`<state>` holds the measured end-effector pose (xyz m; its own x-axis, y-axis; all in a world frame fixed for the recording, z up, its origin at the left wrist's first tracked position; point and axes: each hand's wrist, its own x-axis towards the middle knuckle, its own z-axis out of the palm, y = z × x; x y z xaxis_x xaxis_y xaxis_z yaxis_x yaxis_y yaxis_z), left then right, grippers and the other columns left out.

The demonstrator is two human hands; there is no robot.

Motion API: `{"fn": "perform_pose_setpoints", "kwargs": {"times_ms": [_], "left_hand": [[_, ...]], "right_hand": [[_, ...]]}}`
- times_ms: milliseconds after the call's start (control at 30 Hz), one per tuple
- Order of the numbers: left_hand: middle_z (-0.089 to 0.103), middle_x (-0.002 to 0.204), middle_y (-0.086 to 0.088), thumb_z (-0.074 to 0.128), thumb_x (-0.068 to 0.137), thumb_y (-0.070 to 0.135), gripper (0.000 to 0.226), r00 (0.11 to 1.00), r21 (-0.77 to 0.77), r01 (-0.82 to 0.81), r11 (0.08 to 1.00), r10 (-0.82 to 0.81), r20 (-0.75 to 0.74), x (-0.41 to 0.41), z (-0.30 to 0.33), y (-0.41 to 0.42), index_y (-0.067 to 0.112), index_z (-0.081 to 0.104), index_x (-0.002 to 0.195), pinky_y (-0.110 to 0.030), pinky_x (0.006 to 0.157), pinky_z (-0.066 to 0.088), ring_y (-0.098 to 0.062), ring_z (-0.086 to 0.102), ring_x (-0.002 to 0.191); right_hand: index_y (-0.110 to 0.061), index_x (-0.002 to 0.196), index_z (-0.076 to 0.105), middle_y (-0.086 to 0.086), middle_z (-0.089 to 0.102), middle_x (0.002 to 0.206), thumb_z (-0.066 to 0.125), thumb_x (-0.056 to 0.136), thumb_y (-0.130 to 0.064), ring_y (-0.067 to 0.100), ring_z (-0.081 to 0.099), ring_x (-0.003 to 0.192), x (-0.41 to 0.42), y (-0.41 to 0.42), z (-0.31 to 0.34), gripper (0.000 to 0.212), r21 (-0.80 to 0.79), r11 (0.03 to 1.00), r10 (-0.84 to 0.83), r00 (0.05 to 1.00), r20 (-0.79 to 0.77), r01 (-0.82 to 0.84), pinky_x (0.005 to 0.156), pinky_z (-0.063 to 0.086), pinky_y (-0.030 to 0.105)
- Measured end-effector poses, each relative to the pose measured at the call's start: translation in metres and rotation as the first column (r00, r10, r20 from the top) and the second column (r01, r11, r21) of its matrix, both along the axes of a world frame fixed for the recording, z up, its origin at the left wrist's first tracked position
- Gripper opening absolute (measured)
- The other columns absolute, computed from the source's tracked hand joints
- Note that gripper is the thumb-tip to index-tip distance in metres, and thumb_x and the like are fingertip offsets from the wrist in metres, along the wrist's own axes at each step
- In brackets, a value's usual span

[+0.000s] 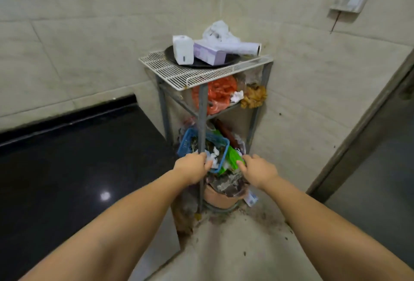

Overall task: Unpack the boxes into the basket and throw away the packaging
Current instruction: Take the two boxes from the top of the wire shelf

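A blue plastic basket [186, 144] sits tilted on the low shelf of a metal rack [202, 110], with white paper scraps and dark bits inside. My left hand [192, 167] curls over its near rim, beside the rack's front post. My right hand [257, 171] reaches in from the right with fingers apart, its fingertips touching a green package [233, 159] beside the basket. On the rack's top, a black tray [201, 62] holds a white box [183, 49], a purple box [209, 53] and crumpled white packaging [220, 32].
An orange plastic bag [220, 92] and ginger roots [254, 96] fill the middle shelf. Below the basket stands a terracotta-coloured bin [220, 199] lined with a dark bag of waste. Tiled walls meet behind the rack; a dark glossy floor lies left, a door frame [363, 137] right.
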<state>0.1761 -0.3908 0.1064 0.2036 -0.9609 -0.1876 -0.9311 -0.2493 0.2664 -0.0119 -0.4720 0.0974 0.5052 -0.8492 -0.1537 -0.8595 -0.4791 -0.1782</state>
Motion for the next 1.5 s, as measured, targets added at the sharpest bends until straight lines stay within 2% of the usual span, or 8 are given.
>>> {"fn": "perform_pose_setpoints", "kwargs": {"times_ms": [233,400,467,700,833,1033,1200,1500], "left_hand": [[0.059,0.113,-0.011,0.035,0.096,0.044,0.040,0.996,-0.356,-0.005,0.934,0.035,0.078,0.066,0.093,-0.139,0.015,0.054,0.116,-0.041,0.080,0.048,-0.030,0.057,0.103],[0.057,0.116,-0.012,0.039,0.094,0.041,0.039,0.956,-0.651,-0.171,0.740,0.283,0.072,0.122,0.145,-0.240,0.014,0.054,0.117,-0.042,0.078,0.049,-0.030,0.055,0.105],[0.052,0.124,-0.015,0.042,0.092,0.039,0.042,0.912,-0.683,-0.271,0.678,0.407,0.042,0.138,0.155,-0.274,0.012,0.050,0.124,-0.046,0.083,0.046,-0.034,0.050,0.112],[0.016,0.152,-0.018,0.059,0.081,0.049,0.073,0.701,-0.542,-0.672,0.505,0.670,-0.244,0.164,0.146,-0.341,0.017,0.029,0.139,-0.052,0.106,0.030,-0.038,0.020,0.138],[0.021,0.149,-0.018,0.065,0.081,0.039,0.070,0.646,-0.598,-0.713,0.366,0.675,-0.356,0.165,0.137,-0.352,0.016,0.032,0.137,-0.048,0.100,0.038,-0.040,0.033,0.129],[0.038,0.130,-0.014,0.058,0.086,0.032,0.046,0.610,-0.590,-0.760,0.272,0.613,-0.503,0.183,0.152,-0.342,0.013,0.046,0.126,-0.043,0.088,0.051,-0.035,0.054,0.107],[0.041,0.126,-0.009,0.057,0.086,0.034,0.042,0.656,-0.692,-0.688,0.220,0.596,-0.463,0.202,0.179,-0.292,0.015,0.048,0.122,-0.032,0.075,0.046,-0.027,0.057,0.099],[0.042,0.126,-0.008,0.059,0.085,0.034,0.044,0.459,-0.704,-0.709,0.026,0.775,-0.433,0.276,0.157,-0.041,0.014,0.049,0.123,-0.042,0.084,0.051,-0.025,0.056,0.101]], "right_hand": [[-0.014,0.119,0.052,0.017,0.056,0.121,0.029,0.097,-0.045,0.035,0.056,0.109,0.086,-0.156,0.092,0.045,-0.227,0.969,0.138,0.977,0.164,-0.099,0.088,0.049,0.045],[-0.013,0.106,0.057,0.013,0.059,0.104,0.034,0.095,-0.038,0.035,0.059,0.097,0.152,-0.262,0.152,0.036,-0.447,0.878,0.307,0.917,0.253,-0.171,0.068,0.041,0.037],[-0.011,0.116,0.055,0.016,0.056,0.114,0.037,0.094,-0.035,0.037,0.055,0.105,0.175,-0.296,0.165,0.037,-0.471,0.864,0.338,0.899,0.278,-0.179,0.076,0.044,0.041],[-0.020,0.143,0.023,0.018,0.039,0.141,0.039,0.089,-0.056,0.038,0.045,0.123,0.231,-0.359,0.162,0.067,-0.176,0.954,0.277,0.941,0.195,-0.244,0.094,0.041,0.045],[-0.021,0.145,0.017,0.022,0.037,0.141,0.044,0.088,-0.050,0.037,0.048,0.120,0.239,-0.370,0.151,0.069,-0.074,0.968,0.250,0.948,0.195,-0.240,0.091,0.042,0.043],[-0.021,0.145,0.020,0.017,0.044,0.140,0.042,0.090,-0.043,0.035,0.049,0.120,0.237,-0.376,0.160,0.063,-0.094,0.961,0.277,0.910,0.308,-0.260,0.088,0.043,0.041],[-0.023,0.144,0.020,0.022,0.045,0.136,0.042,0.090,-0.043,0.038,0.052,0.113,0.266,-0.345,0.175,0.062,-0.187,0.939,0.342,0.828,0.445,-0.287,0.083,0.043,0.040],[-0.019,0.140,0.027,0.023,0.052,0.124,0.044,0.087,-0.037,0.041,0.054,0.100,0.393,-0.163,0.169,0.059,-0.211,0.786,0.593,0.612,0.524,-0.581,0.071,0.039,0.037]]}}
